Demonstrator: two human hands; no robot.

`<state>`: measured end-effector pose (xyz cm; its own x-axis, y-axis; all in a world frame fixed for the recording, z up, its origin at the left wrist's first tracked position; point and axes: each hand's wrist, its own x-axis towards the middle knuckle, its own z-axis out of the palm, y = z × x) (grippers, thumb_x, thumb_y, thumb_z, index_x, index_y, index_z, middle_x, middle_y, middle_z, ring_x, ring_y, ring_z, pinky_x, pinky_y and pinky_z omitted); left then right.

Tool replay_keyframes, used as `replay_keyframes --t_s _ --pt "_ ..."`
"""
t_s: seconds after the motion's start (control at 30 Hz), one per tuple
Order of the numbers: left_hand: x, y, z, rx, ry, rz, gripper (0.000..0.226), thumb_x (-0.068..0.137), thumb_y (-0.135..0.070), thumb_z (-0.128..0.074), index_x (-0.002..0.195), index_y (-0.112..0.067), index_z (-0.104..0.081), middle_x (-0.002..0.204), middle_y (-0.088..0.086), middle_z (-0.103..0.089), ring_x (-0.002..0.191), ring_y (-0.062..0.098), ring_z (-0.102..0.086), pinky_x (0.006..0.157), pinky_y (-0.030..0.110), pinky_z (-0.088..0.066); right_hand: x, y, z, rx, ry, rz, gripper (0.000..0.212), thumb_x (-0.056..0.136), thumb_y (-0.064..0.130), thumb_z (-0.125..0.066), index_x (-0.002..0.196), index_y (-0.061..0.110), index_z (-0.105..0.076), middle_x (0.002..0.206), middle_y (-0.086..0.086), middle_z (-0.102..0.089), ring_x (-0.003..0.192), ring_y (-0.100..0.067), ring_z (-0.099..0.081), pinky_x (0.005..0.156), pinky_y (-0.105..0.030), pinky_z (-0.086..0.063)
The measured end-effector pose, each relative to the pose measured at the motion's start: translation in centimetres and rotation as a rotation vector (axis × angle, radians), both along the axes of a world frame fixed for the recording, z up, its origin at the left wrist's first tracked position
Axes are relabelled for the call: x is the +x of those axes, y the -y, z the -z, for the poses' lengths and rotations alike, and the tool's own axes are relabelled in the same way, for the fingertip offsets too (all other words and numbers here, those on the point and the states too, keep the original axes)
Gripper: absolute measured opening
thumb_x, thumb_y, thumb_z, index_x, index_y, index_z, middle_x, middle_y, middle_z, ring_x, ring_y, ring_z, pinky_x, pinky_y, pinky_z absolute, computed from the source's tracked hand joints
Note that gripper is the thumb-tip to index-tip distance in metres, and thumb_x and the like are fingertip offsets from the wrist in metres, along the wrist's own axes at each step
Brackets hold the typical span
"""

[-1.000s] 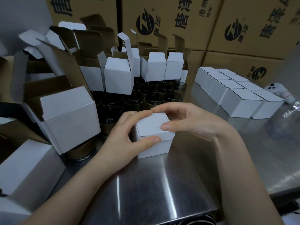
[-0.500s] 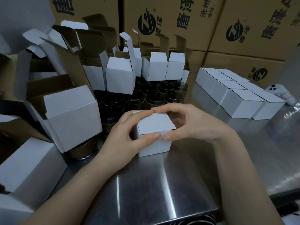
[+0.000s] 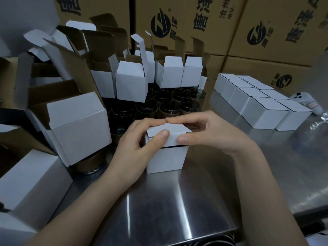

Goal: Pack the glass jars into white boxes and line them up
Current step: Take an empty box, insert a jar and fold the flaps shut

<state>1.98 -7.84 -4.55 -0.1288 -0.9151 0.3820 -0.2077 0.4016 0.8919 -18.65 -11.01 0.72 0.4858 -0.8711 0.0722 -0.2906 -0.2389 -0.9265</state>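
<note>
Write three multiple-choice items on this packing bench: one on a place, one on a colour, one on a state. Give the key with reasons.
1. Where does the row of closed boxes stand?
A. right of the hands
B. left of the hands
C. on the brown cartons

2. What colour is the box being handled?
A. brown
B. white
C. black

3. How is that box's lid?
A. torn off
B. standing fully upright
C. nearly shut, a dark gap left

Key: 1 A, the row lies on the metal table at right. 2 B, its walls are white. 3 C, the left hand and right hand press the flap down over a thin gap.
</note>
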Motion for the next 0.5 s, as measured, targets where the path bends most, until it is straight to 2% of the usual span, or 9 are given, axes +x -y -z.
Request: replay_keyframes --t_s 0.07,0.13,0.3,0.5 --pt "-0.03 0.04 0.0 0.014 -0.027 0.0 0.045 0.075 -0.063 -0.051 0.108 -0.037 -0.066 0.114 -0.009 -0.062 0.107 0.003 -0.058 0.089 0.021 -0.045 0.05 0.02 -0.02 -0.017 0.01 0.009 0.043 0.071 0.022 -0.08 0.113 0.026 -0.071 0.111 0.01 -0.073 0.107 -0.007 -0.067 0.084 -0.016 -0.05" --pt "-0.11 0.07 0.0 0.017 -0.044 0.003 0.043 0.075 -0.062 -0.051 0.106 -0.037 -0.066 0.113 -0.007 -0.063 0.106 0.005 -0.059 0.089 0.024 -0.045 0.04 0.06 -0.03 -0.021 0.016 0.012 0.042 0.07 0.02 -0.079 0.111 0.025 -0.072 0.109 0.009 -0.074 0.106 -0.007 -0.067 0.083 -0.015 -0.051" --pt "0.06 0.2 0.12 -0.004 0.005 0.004 0.043 0.074 -0.063 -0.053 0.108 -0.039 -0.064 0.115 -0.012 -0.06 0.109 -0.001 -0.055 0.085 0.008 -0.039 0.0 0.05 0.16 0.0 0.013 -0.019 0.052 0.063 0.016 -0.084 0.112 0.018 -0.07 0.113 0.002 -0.072 0.108 -0.011 -0.066 0.085 -0.02 -0.052" --pt "0.25 0.17 0.16 -0.006 0.02 0.033 0.046 0.074 -0.062 -0.054 0.112 -0.038 -0.063 0.116 -0.014 -0.057 0.11 -0.002 -0.054 0.085 0.006 -0.039 0.06 0.07 0.3 -0.003 -0.024 -0.038 0.052 0.066 0.012 -0.084 0.115 0.014 -0.065 0.119 -0.001 -0.067 0.112 -0.014 -0.063 0.09 -0.026 -0.052"
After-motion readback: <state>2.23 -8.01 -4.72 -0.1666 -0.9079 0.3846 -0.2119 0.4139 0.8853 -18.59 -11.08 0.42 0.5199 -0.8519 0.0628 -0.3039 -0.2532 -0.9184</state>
